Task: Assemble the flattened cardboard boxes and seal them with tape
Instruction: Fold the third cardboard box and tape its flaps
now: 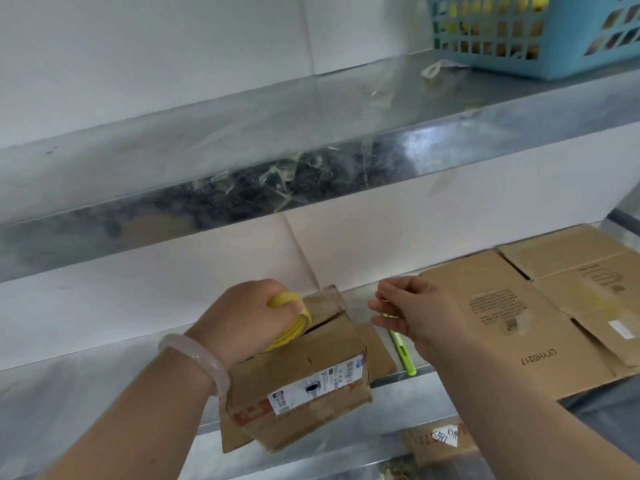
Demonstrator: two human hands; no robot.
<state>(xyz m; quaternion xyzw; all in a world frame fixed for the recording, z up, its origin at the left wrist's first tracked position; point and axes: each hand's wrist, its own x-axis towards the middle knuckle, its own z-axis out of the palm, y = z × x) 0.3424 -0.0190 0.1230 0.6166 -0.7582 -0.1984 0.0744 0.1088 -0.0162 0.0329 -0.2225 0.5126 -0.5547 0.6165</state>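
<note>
Left hand [239,317], tape [291,327], box [304,372] at edge [381,431]

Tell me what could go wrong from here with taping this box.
1. The box has gaping top flaps and seems to overhang the shelf; the left hand pressing the tape roll onto it might tip it off.
2. The green knife lies just below the right hand, which could knock it, or get nicked if the blade is out.
</note>
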